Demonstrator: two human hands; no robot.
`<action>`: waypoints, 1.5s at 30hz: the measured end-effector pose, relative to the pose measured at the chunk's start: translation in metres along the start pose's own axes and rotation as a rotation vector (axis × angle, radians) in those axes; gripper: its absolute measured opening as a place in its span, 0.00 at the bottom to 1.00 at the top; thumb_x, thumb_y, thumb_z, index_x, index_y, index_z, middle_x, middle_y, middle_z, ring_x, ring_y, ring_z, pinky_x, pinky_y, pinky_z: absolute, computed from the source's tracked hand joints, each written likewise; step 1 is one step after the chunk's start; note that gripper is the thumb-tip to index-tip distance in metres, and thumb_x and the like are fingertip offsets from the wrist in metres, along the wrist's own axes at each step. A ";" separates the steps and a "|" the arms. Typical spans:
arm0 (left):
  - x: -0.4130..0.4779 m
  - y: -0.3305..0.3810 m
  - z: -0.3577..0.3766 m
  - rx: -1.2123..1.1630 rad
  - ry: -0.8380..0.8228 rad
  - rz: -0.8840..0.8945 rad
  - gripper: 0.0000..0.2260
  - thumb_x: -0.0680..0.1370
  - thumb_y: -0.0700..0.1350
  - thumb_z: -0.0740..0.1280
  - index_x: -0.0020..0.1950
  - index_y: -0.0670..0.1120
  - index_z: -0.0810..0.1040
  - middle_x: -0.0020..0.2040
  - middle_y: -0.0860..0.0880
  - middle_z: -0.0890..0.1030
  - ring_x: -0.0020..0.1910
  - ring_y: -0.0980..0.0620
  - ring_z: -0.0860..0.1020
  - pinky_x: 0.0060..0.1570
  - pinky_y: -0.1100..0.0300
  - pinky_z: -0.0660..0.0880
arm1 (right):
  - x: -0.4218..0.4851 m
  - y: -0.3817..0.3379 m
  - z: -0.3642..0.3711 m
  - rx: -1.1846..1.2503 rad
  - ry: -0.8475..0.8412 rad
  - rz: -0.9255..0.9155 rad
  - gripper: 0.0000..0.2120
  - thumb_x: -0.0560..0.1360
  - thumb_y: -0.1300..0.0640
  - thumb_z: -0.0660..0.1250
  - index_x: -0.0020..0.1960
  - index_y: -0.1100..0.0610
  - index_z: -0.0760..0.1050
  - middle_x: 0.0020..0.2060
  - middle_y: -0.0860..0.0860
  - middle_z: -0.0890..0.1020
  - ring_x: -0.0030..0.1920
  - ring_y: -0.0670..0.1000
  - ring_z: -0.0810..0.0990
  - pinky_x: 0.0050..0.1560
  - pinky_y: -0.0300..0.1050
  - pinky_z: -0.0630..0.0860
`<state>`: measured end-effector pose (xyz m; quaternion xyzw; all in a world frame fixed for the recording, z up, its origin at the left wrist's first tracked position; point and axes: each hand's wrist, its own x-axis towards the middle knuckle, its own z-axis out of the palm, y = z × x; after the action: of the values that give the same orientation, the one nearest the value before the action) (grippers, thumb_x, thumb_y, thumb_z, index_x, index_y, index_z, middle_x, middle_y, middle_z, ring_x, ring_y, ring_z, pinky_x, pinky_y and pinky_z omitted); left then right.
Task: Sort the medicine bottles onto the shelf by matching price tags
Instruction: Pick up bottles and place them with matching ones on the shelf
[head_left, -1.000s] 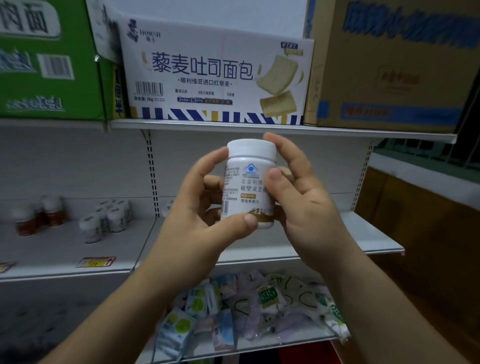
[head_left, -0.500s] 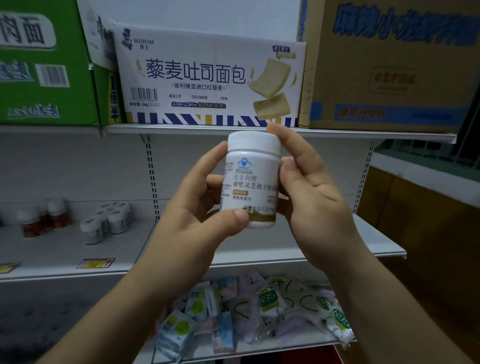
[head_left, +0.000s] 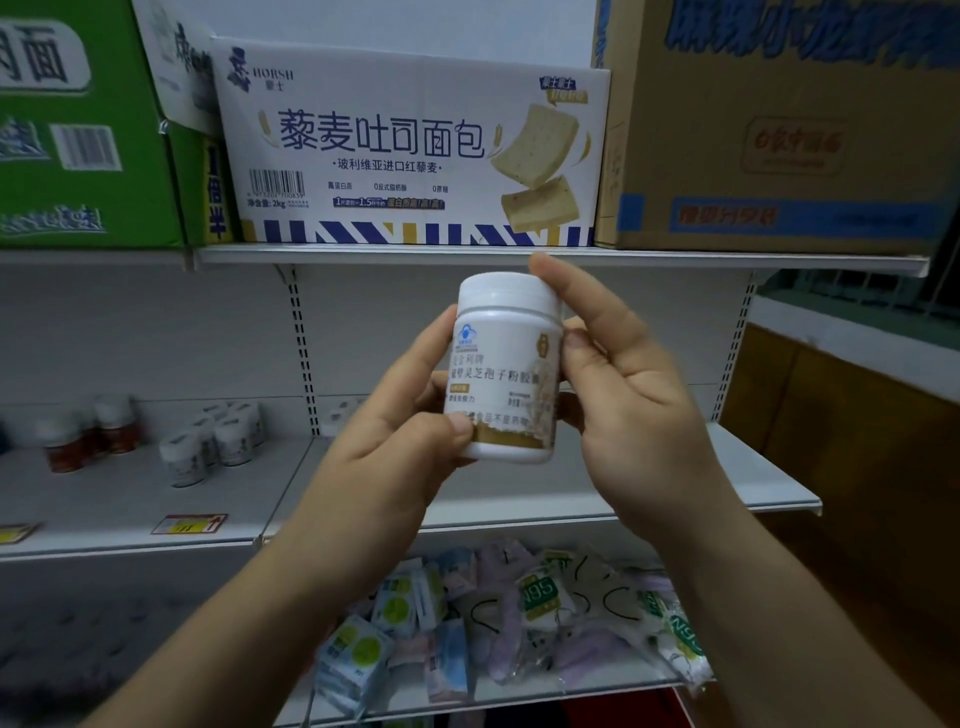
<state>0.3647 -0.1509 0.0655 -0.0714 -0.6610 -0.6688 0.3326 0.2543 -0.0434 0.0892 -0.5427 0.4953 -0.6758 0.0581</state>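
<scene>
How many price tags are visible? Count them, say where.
2. One price tag lies on the shelf before the white bottles; another tag is cut off far left. Arms may hide more.

The person's left hand (head_left: 384, 457) and right hand (head_left: 639, 415) are bare, with slim fingers and nails cut short and rounded. The left thumbnail (head_left: 461, 423) and the right thumbnail (head_left: 574, 340) show most plainly, both in their natural state. The left forearm (head_left: 208, 639) and right forearm (head_left: 779, 623) are bare, smooth skin along all the length that shows, from wrist to the lower edge, and the picture is too soft to tell any finer marks.
</scene>
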 end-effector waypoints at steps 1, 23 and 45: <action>0.001 -0.002 0.001 -0.008 0.012 -0.010 0.31 0.62 0.45 0.63 0.66 0.57 0.71 0.58 0.46 0.81 0.58 0.43 0.79 0.57 0.53 0.77 | 0.000 0.002 -0.001 -0.011 -0.005 0.007 0.20 0.76 0.53 0.53 0.57 0.31 0.73 0.52 0.50 0.76 0.53 0.51 0.78 0.55 0.53 0.79; 0.003 -0.095 -0.171 0.415 0.324 -0.334 0.21 0.69 0.34 0.71 0.58 0.49 0.72 0.56 0.49 0.79 0.57 0.52 0.78 0.55 0.57 0.77 | 0.045 0.185 0.106 -0.320 -0.309 0.292 0.17 0.77 0.58 0.63 0.47 0.34 0.66 0.54 0.45 0.76 0.53 0.46 0.76 0.50 0.35 0.74; 0.067 -0.208 -0.352 0.569 0.158 -0.738 0.15 0.76 0.36 0.62 0.58 0.51 0.70 0.52 0.53 0.75 0.48 0.57 0.76 0.46 0.65 0.73 | 0.107 0.402 0.209 -0.587 -0.334 0.581 0.15 0.78 0.59 0.56 0.64 0.49 0.68 0.63 0.51 0.73 0.58 0.52 0.74 0.57 0.44 0.72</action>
<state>0.3225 -0.5217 -0.1135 0.3134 -0.7720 -0.5379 0.1284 0.1922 -0.4382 -0.1492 -0.4764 0.7819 -0.3652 0.1682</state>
